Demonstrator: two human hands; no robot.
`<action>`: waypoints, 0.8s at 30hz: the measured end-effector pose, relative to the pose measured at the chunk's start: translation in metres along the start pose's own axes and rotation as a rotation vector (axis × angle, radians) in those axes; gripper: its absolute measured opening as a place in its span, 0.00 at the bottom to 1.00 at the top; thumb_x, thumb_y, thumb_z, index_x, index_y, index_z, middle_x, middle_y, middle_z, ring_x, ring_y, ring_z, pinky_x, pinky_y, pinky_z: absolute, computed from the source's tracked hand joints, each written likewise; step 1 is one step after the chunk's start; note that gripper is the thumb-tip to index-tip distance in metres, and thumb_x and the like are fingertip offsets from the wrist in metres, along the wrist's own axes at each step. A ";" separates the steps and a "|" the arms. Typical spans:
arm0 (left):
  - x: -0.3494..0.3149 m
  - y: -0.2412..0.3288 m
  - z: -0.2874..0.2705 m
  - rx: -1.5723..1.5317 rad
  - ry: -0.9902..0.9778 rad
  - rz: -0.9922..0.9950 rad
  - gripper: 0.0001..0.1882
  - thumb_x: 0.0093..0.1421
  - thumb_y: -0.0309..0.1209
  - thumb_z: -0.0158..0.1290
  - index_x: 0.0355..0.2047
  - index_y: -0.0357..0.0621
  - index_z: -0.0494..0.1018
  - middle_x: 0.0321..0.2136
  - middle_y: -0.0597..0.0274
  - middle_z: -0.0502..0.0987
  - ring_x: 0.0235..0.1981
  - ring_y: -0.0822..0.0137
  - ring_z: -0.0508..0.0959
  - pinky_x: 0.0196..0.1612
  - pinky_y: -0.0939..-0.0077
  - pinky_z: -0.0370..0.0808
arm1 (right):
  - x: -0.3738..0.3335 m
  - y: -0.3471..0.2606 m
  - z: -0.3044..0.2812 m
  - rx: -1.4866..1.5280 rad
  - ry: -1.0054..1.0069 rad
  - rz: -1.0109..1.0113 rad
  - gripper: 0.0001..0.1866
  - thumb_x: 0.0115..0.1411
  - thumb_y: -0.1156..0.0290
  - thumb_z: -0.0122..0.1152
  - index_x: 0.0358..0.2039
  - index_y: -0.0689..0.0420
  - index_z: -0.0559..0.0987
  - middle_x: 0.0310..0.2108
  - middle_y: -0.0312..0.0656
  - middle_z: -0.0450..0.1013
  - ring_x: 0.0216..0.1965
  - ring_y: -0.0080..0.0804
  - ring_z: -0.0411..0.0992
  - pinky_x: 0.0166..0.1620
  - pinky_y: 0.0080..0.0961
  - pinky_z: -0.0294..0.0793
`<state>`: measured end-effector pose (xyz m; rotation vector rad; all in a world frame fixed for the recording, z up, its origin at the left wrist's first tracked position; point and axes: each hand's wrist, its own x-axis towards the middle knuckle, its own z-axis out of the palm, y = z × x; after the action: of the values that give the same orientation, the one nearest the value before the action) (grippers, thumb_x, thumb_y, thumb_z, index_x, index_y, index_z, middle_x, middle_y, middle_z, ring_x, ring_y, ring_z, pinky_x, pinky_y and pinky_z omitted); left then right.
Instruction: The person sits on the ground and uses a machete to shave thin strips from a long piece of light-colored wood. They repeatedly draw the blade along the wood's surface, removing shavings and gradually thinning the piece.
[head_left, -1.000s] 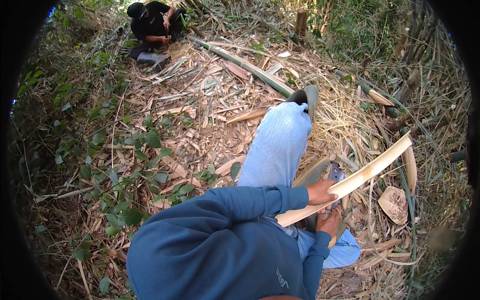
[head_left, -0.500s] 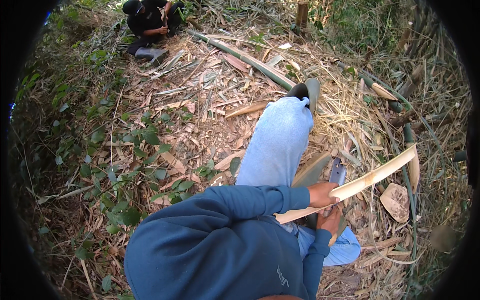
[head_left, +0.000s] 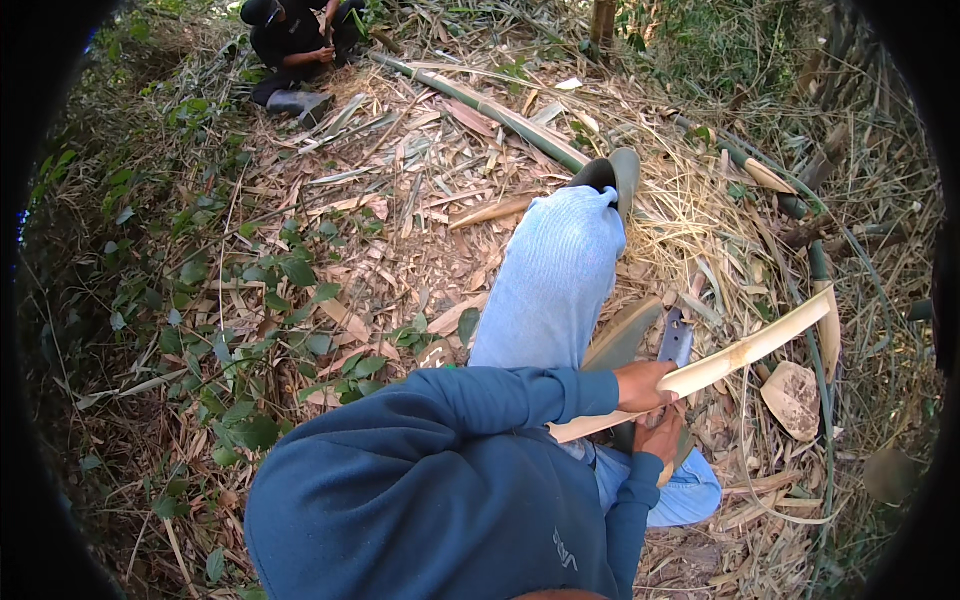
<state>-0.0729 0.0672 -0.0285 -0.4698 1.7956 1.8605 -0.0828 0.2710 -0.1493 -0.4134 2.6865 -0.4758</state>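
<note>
Slanting forward to the right, the strip lies gripped in the left hand, the right hand close by its near edge, that hand's hold unclear.

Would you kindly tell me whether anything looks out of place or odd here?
One thing: a metal blade sits close to the bare left hand and right hand, its lower end seemingly hidden by the pale strip; whether it is held or loose is unclear. Nothing looks spilled.
</note>
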 end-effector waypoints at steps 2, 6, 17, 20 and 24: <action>-0.002 -0.001 0.000 -0.001 0.004 -0.006 0.32 0.70 0.36 0.48 0.67 0.33 0.52 0.25 0.56 0.78 0.20 0.66 0.79 0.26 0.68 0.77 | -0.003 -0.002 0.002 -0.013 0.063 -0.042 0.33 0.55 0.55 0.65 0.57 0.58 0.70 0.51 0.53 0.69 0.52 0.56 0.69 0.52 0.47 0.71; -0.003 -0.008 0.000 -0.021 0.022 -0.010 0.32 0.70 0.36 0.48 0.68 0.34 0.51 0.26 0.55 0.78 0.20 0.66 0.79 0.26 0.69 0.76 | -0.005 -0.005 0.006 -0.069 0.059 -0.065 0.30 0.56 0.55 0.64 0.54 0.60 0.72 0.48 0.54 0.69 0.50 0.57 0.70 0.51 0.48 0.72; -0.007 0.006 -0.014 -0.385 -0.032 -0.066 0.21 0.71 0.34 0.48 0.60 0.40 0.60 0.32 0.55 0.75 0.27 0.68 0.79 0.26 0.73 0.80 | 0.014 0.001 -0.032 0.801 -0.328 0.297 0.27 0.58 0.56 0.68 0.46 0.67 0.74 0.34 0.49 0.75 0.26 0.36 0.77 0.31 0.32 0.76; -0.019 0.028 -0.016 -0.396 -0.062 -0.021 0.21 0.71 0.35 0.48 0.59 0.40 0.60 0.29 0.56 0.76 0.21 0.68 0.78 0.25 0.74 0.78 | -0.023 -0.024 -0.072 1.172 -0.233 0.376 0.20 0.61 0.58 0.67 0.41 0.62 0.75 0.28 0.37 0.72 0.18 0.21 0.70 0.22 0.21 0.70; -0.036 0.052 -0.023 -0.418 -0.098 -0.036 0.21 0.70 0.34 0.50 0.59 0.41 0.60 0.29 0.56 0.76 0.21 0.68 0.78 0.26 0.74 0.77 | -0.060 -0.039 -0.113 1.507 -0.104 0.348 0.16 0.60 0.66 0.67 0.42 0.61 0.74 0.24 0.35 0.70 0.19 0.21 0.69 0.23 0.20 0.71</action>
<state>-0.0758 0.0402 0.0334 -0.5435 1.3245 2.1970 -0.0680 0.2873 -0.0170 0.4401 1.5391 -1.9425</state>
